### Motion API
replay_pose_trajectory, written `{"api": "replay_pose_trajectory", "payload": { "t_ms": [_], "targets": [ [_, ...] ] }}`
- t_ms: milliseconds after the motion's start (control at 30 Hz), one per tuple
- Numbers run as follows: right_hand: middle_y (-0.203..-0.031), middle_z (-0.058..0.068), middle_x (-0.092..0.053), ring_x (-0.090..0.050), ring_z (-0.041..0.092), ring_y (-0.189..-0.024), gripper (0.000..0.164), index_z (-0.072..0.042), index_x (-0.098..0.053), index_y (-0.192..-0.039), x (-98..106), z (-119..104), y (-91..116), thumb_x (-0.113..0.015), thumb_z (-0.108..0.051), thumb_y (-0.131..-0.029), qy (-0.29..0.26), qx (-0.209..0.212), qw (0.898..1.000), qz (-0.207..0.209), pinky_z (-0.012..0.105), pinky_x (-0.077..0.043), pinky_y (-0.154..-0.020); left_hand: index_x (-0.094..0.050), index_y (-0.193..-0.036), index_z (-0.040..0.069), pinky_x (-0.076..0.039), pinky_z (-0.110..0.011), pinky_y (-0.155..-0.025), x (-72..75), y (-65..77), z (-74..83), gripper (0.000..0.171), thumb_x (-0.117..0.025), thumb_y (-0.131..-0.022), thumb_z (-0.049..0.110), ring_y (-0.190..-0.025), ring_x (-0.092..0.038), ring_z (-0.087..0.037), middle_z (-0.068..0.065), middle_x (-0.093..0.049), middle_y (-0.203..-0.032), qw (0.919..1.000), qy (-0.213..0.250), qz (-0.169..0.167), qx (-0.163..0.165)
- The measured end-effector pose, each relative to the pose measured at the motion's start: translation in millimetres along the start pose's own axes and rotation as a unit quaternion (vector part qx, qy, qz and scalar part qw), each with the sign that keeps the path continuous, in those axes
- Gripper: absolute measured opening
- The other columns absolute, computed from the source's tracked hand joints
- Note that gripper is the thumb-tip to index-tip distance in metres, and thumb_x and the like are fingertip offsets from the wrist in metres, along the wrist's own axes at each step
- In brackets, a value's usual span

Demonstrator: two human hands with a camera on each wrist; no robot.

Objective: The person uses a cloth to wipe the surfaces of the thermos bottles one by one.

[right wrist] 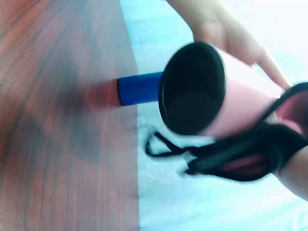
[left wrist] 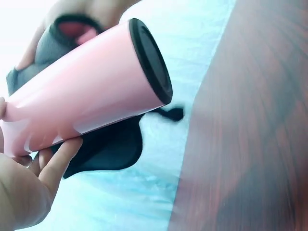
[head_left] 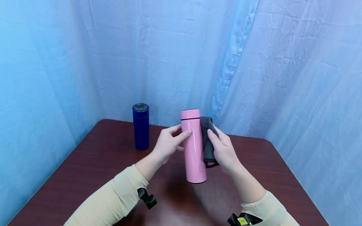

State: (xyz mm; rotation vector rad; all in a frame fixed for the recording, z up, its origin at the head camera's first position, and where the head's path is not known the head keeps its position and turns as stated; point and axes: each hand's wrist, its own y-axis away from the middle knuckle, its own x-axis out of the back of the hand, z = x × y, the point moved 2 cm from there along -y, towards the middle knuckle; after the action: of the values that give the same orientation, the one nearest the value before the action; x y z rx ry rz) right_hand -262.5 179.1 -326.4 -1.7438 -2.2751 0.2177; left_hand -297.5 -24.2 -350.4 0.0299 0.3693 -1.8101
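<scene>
My left hand (head_left: 167,142) grips a glossy pink thermos bottle (head_left: 193,157) by its upper body, thumb in front and fingers behind. The bottle tilts slightly, with its pink lid up and a thin black ring below the lid. Both wrist views show its black base (left wrist: 153,60) raised off the table. My right hand (head_left: 226,152) holds a folded dark grey cloth (head_left: 208,147) with black edging against the bottle's right side. A bit of pink shows inside the cloth's lower fold. In the right wrist view, a thin black loop (right wrist: 154,149) hangs near the cloth.
A dark blue thermos bottle (head_left: 141,131) stands upright at the back left of the reddish-brown wooden table (head_left: 113,175). Light blue curtains (head_left: 169,62) hang around the table's back and sides. Small black devices (head_left: 147,198) are worn at both sleeve cuffs.
</scene>
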Motion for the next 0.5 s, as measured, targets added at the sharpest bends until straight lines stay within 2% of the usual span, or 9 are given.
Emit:
{"api": "replay_pose_trajectory", "payload": {
  "t_ms": [67, 233, 300, 367, 433, 500],
  "targets": [
    [-0.114, 0.023, -0.063, -0.068, 0.029, -0.093, 0.053, -0.013, -0.043, -0.153, -4.5, 4.4, -2.9, -0.043, -0.043, -0.109, 0.01, 0.015, 1.0, -0.004, 0.039, -0.058, -0.078, -0.059, -0.142, 0.004, -0.061, -0.052, -0.071, -2.0, 0.5, 0.6, 0.06, -0.078, -0.091, 0.029, -0.095, -0.072, -0.03, -0.017, -0.067, -0.124, 1.0, -0.006, 0.002, 0.003],
    [-0.106, 0.022, -0.066, -0.07, 0.03, -0.09, 0.047, -0.005, -0.049, -0.143, -2.9, 28.4, 7.2, -0.041, -0.039, -0.111, 0.025, -0.038, 0.998, -0.042, 0.041, -0.059, -0.079, -0.062, -0.139, 0.006, -0.061, -0.051, -0.071, 2.4, 1.8, 1.2, 0.057, -0.079, -0.091, 0.031, -0.096, -0.072, -0.031, -0.015, -0.069, -0.12, 0.9992, -0.019, 0.033, 0.007],
    [-0.107, 0.021, -0.068, -0.071, 0.03, -0.09, 0.045, -0.003, -0.051, -0.142, 0.1, 32.7, 15.3, -0.042, -0.035, -0.111, 0.041, -0.045, 0.997, -0.056, 0.043, -0.059, -0.08, -0.063, -0.139, 0.007, -0.061, -0.051, -0.071, 5.5, 1.4, 1.6, 0.056, -0.079, -0.091, 0.032, -0.098, -0.071, -0.031, -0.014, -0.069, -0.121, 0.9989, -0.022, 0.041, 0.01],
    [-0.111, 0.021, -0.069, -0.072, 0.03, -0.091, 0.044, -0.004, -0.051, -0.145, 3.1, 29.8, 21.7, -0.043, -0.032, -0.111, 0.061, -0.018, 0.997, -0.047, 0.043, -0.06, -0.08, -0.063, -0.137, 0.006, -0.061, -0.052, -0.071, 6.7, -0.1, 2.3, 0.056, -0.079, -0.091, 0.032, -0.098, -0.071, -0.031, -0.014, -0.069, -0.12, 0.9989, -0.025, 0.037, 0.016],
    [-0.117, 0.021, -0.068, -0.072, 0.03, -0.093, 0.043, -0.008, -0.049, -0.15, 4.5, 21.7, 24.2, -0.043, -0.028, -0.111, 0.077, 0.035, 0.996, -0.02, 0.041, -0.06, -0.08, -0.063, -0.136, 0.004, -0.061, -0.051, -0.07, 5.5, -1.1, 2.6, 0.056, -0.079, -0.09, 0.032, -0.098, -0.071, -0.03, -0.014, -0.069, -0.119, 0.999, -0.033, 0.021, 0.023],
    [-0.127, 0.018, -0.065, -0.069, 0.027, -0.102, 0.043, -0.013, -0.046, -0.153, 3.3, 12.0, 22.8, -0.043, -0.022, -0.111, 0.098, 0.098, 0.99, 0.016, 0.036, -0.058, -0.085, -0.063, -0.136, 0.003, -0.061, -0.051, -0.07, 2.0, -1.2, 3.2, 0.056, -0.079, -0.09, 0.03, -0.097, -0.07, -0.03, -0.016, -0.069, -0.118, 0.9988, -0.041, -0.004, 0.027]
  ]
}}
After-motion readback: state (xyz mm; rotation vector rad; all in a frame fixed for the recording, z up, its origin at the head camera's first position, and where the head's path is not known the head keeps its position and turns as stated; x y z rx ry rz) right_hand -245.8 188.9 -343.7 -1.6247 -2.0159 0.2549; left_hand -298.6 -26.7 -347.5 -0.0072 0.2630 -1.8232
